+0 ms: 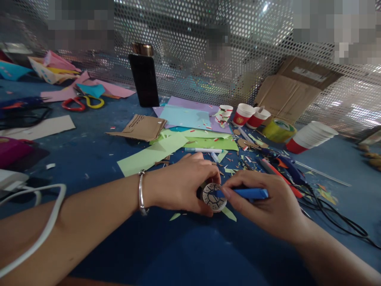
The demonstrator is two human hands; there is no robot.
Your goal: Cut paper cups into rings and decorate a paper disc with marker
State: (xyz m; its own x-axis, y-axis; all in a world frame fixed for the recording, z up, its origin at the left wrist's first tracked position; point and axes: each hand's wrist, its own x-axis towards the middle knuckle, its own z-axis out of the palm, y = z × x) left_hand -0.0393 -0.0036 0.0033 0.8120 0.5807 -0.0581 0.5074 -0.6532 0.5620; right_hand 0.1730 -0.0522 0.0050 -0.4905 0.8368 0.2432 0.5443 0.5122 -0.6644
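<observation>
My left hand (187,182), with a silver bangle on its wrist, curls its fingers round a small white round piece (214,202). Dark lines forming a ring of segments are drawn on the top of this disc, which is tilted toward me; its underside is mostly hidden by my fingers. From the right, my right hand (264,202) pinches a blue marker (251,193), its tip at the disc's drawn face. Strips of green paper (229,214) lie on the blue table under the disc.
Paper scraps and a light-blue pen (204,150) lie beyond my hands. Red-and-white paper cups (243,115), yellow tape (279,131) and a cup stack (311,137) stand right. A glue gun (287,167) trails a black cable. A phone (144,81), scissors (83,104) and white cable (56,210) are left.
</observation>
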